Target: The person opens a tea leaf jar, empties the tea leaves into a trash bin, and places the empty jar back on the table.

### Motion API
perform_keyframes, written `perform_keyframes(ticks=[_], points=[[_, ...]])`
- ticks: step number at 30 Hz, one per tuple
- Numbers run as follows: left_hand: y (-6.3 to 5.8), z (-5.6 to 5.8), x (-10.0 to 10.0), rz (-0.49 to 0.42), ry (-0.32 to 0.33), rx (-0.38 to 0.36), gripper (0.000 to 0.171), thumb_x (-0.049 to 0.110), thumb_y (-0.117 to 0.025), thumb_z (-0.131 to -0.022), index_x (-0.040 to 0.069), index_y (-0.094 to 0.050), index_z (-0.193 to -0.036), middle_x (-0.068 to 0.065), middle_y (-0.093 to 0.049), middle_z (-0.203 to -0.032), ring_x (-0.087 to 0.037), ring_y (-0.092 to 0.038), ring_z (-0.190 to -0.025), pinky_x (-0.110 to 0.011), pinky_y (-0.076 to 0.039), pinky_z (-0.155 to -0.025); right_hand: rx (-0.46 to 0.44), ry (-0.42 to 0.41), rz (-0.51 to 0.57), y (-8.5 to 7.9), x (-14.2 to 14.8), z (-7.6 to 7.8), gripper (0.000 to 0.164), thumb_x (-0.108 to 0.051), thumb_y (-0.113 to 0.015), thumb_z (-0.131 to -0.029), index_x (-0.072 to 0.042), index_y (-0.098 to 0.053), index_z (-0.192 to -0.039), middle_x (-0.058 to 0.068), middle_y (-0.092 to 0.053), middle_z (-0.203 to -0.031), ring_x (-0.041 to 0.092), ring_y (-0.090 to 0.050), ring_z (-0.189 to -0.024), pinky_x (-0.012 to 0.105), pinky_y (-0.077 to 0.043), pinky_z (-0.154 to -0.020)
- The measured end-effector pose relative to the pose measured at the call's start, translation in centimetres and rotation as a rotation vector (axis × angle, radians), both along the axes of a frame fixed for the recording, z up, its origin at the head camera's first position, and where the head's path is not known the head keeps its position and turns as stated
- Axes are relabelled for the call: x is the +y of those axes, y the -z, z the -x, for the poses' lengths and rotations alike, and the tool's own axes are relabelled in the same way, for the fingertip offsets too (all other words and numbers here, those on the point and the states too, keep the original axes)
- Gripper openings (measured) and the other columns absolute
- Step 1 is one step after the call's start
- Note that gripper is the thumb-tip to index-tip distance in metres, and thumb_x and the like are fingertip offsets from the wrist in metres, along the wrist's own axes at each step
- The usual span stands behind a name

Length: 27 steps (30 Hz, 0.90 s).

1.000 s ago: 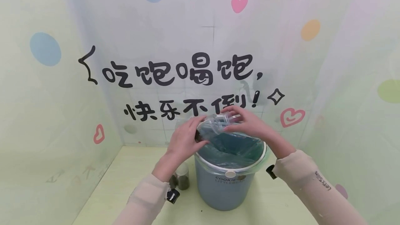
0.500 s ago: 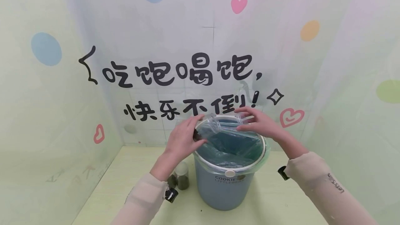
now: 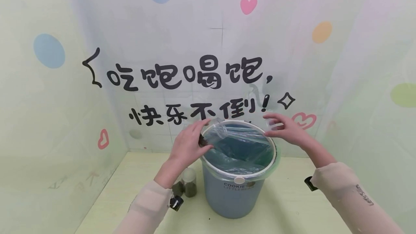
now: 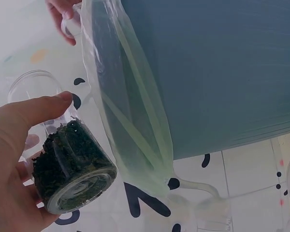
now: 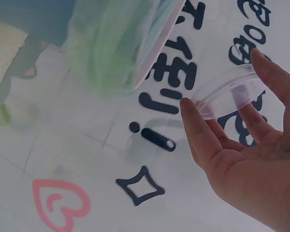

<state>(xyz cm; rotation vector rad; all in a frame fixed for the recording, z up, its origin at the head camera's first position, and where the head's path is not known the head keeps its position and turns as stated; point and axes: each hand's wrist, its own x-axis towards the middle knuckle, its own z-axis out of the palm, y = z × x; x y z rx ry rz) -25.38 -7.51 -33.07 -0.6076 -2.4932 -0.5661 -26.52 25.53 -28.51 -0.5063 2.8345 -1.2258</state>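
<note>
My left hand point(image 3: 188, 143) grips a clear plastic jar point(image 4: 70, 164) with dark dried leaves in its bottom part. The jar is tilted above the left rim of the bin, its open mouth toward the right. My right hand point(image 3: 287, 129) holds a clear round lid point(image 5: 232, 94) between thumb and fingers, apart from the jar, near the bin's back right rim. Below both hands stands a blue-grey bin point(image 3: 232, 201) with a white rim, lined with a translucent green bag point(image 3: 243, 151). The bag's overhang covers the rim's outside.
Left of the bin two clear jars point(image 3: 190, 183) with dark contents stand close together on the pale yellow table point(image 3: 143, 169). Behind rises a white wall sheet point(image 3: 195, 17) with black lettering. Pale sheets also hang at both sides.
The lid has come off the jar and moved right with my right hand. My left hand with the jar has shifted slightly left, and the jar stays tilted.
</note>
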Motion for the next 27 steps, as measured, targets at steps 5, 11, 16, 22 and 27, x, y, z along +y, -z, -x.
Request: perform_keyframes(ticks=[5, 11, 16, 22, 27], points=[[0.1, 0.1, -0.1, -0.007, 0.000, -0.007, 0.085, 0.031, -0.089, -0.072, 0.017, -0.047, -0.145, -0.005, -0.062, -0.136, -0.031, -0.063, -0.117, -0.049, -0.055, -0.096, 0.000, 0.033, -0.037, 0.9, 1.8, 0.2, 0.063, -0.023, -0.069, -0.094, -0.004, -0.042, -0.147, 0.034, -0.046, -0.141, 0.053, -0.051, -0.126, 0.061, -0.051, -0.099], [0.3, 0.2, -0.3, -0.009, -0.007, -0.015, 0.085, 0.030, -0.090, -0.072, 0.017, -0.047, -0.145, -0.006, -0.062, -0.136, -0.032, -0.063, -0.117, -0.049, -0.054, -0.096, 0.016, 0.061, -0.077, 1.9, 3.5, 0.3, 0.063, -0.023, -0.069, -0.094, 0.000, -0.042, -0.145, 0.038, -0.047, -0.138, 0.057, -0.051, -0.124, 0.062, -0.051, -0.097], [0.4, 0.4, -0.5, -0.009, -0.007, -0.012, 0.084, 0.029, -0.089, -0.073, 0.018, -0.047, -0.144, -0.006, -0.062, -0.135, -0.032, -0.064, -0.115, -0.049, -0.056, -0.094, 0.026, 0.083, -0.097, 2.9, 4.4, 0.4, 0.061, -0.022, -0.070, -0.093, 0.001, -0.044, -0.144, 0.037, -0.049, -0.137, 0.055, -0.050, -0.125, 0.061, -0.052, -0.096], [0.4, 0.5, -0.7, -0.015, -0.011, -0.015, 0.084, 0.030, -0.089, -0.073, 0.018, -0.047, -0.144, -0.005, -0.061, -0.137, -0.031, -0.064, -0.116, -0.050, -0.056, -0.092, -0.001, 0.106, -0.121, 4.5, 5.3, 0.5, 0.064, -0.026, -0.071, -0.092, 0.001, -0.044, -0.144, 0.037, -0.049, -0.137, 0.055, -0.049, -0.125, 0.061, -0.054, -0.094], [0.5, 0.5, -0.8, -0.015, -0.015, -0.028, 0.084, 0.030, -0.089, -0.073, 0.018, -0.047, -0.145, -0.005, -0.060, -0.139, -0.032, -0.063, -0.119, -0.050, -0.055, -0.094, -0.034, 0.123, -0.125, 6.4, 6.0, 0.7, 0.064, -0.026, -0.071, -0.092, 0.002, -0.045, -0.143, 0.038, -0.049, -0.136, 0.055, -0.049, -0.125, 0.060, -0.055, -0.092]])
